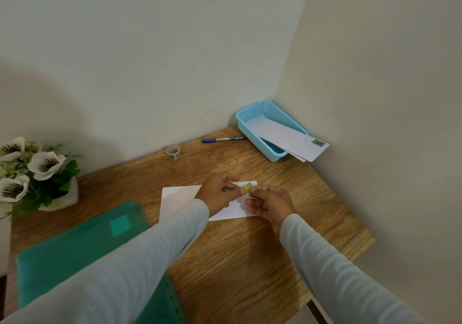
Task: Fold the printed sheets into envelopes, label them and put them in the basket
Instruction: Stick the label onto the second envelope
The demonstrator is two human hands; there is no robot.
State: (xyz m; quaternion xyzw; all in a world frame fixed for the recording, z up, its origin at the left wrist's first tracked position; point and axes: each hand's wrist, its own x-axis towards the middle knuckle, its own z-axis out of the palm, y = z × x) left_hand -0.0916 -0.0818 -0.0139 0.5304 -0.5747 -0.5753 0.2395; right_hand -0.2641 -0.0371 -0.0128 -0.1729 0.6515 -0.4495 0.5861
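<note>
A light blue mesh basket point(251, 126) is seen at upper right, white envelopes point(282, 135) inside. A green label point(247, 187) lies on a white envelope point(178, 198) at centre. A teal folder point(75, 246) is shown lower left, on brown wood-grain table point(250, 261).

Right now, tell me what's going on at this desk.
A person's left hand and right hand pinch a small green label over a folded white paper envelope on the wooden desk. Two finished white envelopes already lie in the light blue plastic basket. A blue pen and clear tape roll lie unused.
</note>
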